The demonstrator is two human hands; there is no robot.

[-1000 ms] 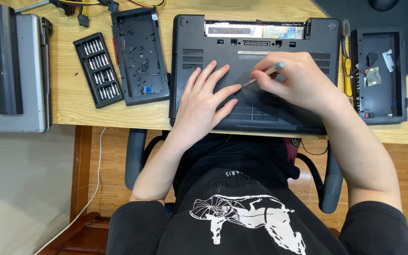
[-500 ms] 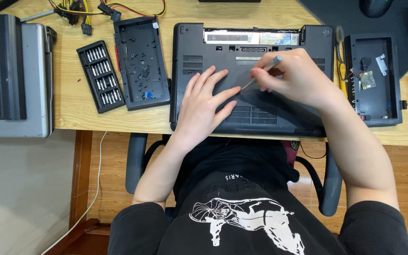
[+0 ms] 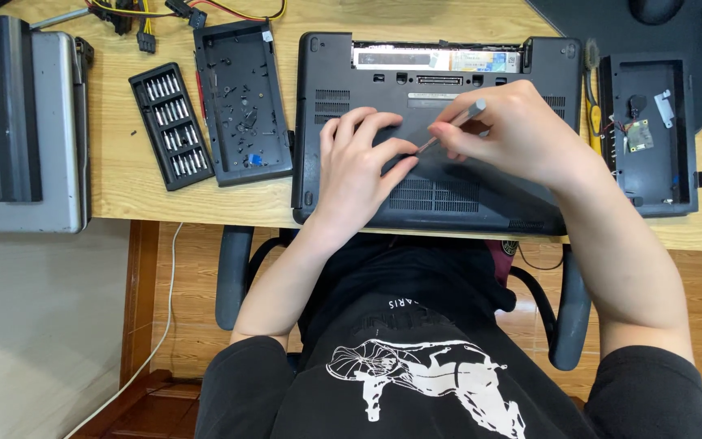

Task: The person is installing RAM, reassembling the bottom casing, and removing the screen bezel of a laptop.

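- The right hand (image 3: 522, 134) is closed in a pinch around a slim grey screwdriver (image 3: 454, 124), its tip slanting down toward the fingertips of the left hand (image 3: 359, 167).
- The left hand lies flat and open, fingers spread, holding nothing and pressing on the underside of a dark laptop (image 3: 440, 191) that sits bottom-up beneath both hands.
- Just beyond the knuckles of both hands, the laptop's far edge shows an open bay with a pale strip (image 3: 436, 58) inside.
- To the left of the left hand lies a black tray-like cover (image 3: 241, 102) scattered with small screws; further left again is a black case of screwdriver bits (image 3: 168, 126).
- To the right of the right hand sits another black cover (image 3: 652, 134) carrying a small green circuit board.
- Far out to the left, well apart from the hands, a closed silver laptop (image 3: 22, 130) rests on the wooden desk (image 3: 123, 191).
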